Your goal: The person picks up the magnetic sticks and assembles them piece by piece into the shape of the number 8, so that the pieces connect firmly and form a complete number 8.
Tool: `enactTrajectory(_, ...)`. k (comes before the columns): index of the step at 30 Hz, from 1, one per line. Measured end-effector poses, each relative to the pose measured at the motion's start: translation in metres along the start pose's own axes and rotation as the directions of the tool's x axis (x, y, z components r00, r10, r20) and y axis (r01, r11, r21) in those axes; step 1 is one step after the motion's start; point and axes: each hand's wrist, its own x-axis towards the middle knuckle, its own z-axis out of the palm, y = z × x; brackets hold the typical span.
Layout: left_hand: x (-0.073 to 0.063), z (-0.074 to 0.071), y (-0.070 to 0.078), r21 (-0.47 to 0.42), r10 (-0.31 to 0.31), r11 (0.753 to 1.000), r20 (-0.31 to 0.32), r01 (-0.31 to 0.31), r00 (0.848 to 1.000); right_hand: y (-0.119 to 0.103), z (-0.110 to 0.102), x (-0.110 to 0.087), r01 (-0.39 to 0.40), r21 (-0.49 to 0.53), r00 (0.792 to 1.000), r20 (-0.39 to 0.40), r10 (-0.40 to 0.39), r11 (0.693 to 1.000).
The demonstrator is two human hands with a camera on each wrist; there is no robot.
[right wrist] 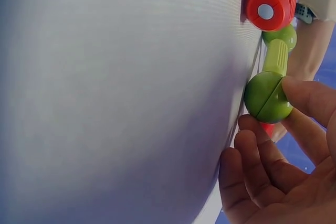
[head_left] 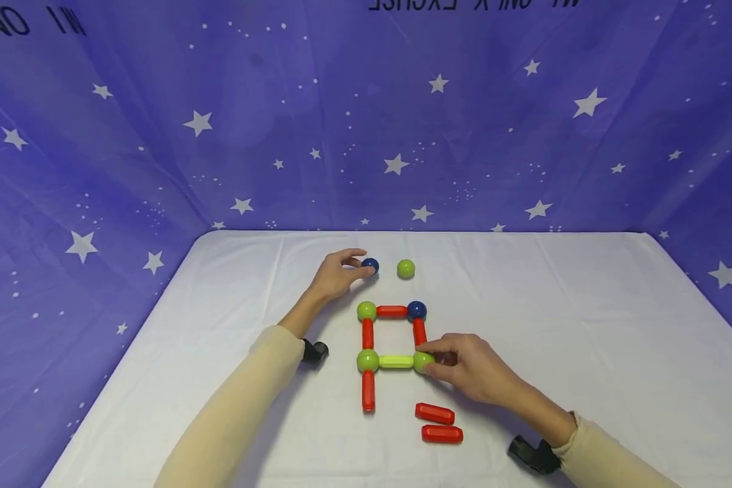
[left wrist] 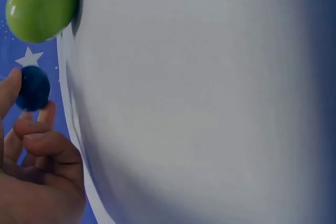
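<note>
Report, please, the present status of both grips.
Left grip pinches loose blue ball. Right grip pinches green ball joined to lime rod. Two loose red rods nearby, seemingly not blocking.

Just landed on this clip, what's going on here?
A person's left hand holds a blue ball near a loose green ball. The right hand pinches the near-right green ball of a four-sided rod-and-ball frame. One red rod extends from the frame's near-left ball, and two loose red rods lie nearby.
</note>
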Motion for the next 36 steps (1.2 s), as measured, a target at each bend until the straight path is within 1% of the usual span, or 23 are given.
enactTrajectory(4, -0.011, -0.007, -0.003, 0.020, 0.028, 0.999, -0.015, -0.027, 1.000, 0.001, -0.001, 0.000, 0.005, -0.012, 1.000, -0.001, -0.005, 1.000)
enactTrajectory(7, -0.024, -0.014, -0.006, 0.038, 0.038, 0.999, -0.001, -0.038, 0.999, 0.001, 0.000, 0.000, -0.001, 0.000, 1.000, 0.011, 0.001, 1.000)
enactTrajectory(9, -0.035, -0.017, -0.008, 0.027, 0.036, 0.999, 0.016, -0.036, 0.999, 0.001, 0.000, -0.001, -0.010, 0.007, 1.000, 0.019, 0.010, 1.000)
enactTrajectory(11, -0.047, -0.021, -0.009, 0.018, 0.037, 0.999, 0.026, -0.037, 0.999, 0.000, 0.001, -0.002, -0.018, 0.007, 1.000, 0.023, 0.017, 1.000)
enactTrajectory(13, -0.061, -0.023, -0.011, -0.012, 0.039, 0.999, 0.043, -0.039, 0.998, 0.000, 0.001, -0.002, -0.009, -0.001, 1.000, 0.021, 0.009, 1.000)
enactTrajectory(17, -0.094, -0.025, -0.012, -0.072, 0.039, 0.997, 0.099, -0.032, 0.994, -0.001, 0.000, -0.001, 0.013, -0.013, 1.000, 0.010, -0.013, 1.000)
enactTrajectory(19, -0.109, -0.024, -0.009, -0.096, 0.040, 0.995, 0.132, -0.027, 0.990, -0.001, 0.000, 0.000, 0.014, -0.015, 1.000, 0.003, -0.014, 1.000)
enactTrajectory(24, -0.142, -0.021, 0.000, -0.112, 0.069, 0.992, 0.176, -0.049, 0.982, -0.001, -0.002, -0.001, 0.002, -0.017, 1.000, -0.003, -0.002, 1.000)
enactTrajectory(27, -0.159, -0.018, 0.004, -0.135, 0.084, 0.989, 0.214, -0.056, 0.973, -0.001, -0.002, -0.001, -0.009, -0.017, 1.000, 0.000, 0.009, 1.000)
enactTrajectory(29, -0.169, -0.015, 0.006, -0.150, 0.084, 0.988, 0.254, -0.046, 0.964, -0.001, -0.002, -0.001, -0.018, -0.018, 1.000, 0.001, 0.018, 1.000)
enactTrajectory(32, -0.180, -0.011, 0.010, -0.169, 0.075, 0.985, 0.318, -0.021, 0.945, -0.001, -0.002, -0.001, -0.030, -0.018, 1.000, 0.006, 0.030, 0.999)
enactTrajectory(36, -0.193, -0.006, 0.012, -0.189, 0.070, 0.982, 0.392, 0.006, 0.917, -0.001, -0.002, -0.001, -0.026, -0.020, 1.000, 0.010, 0.026, 0.999)
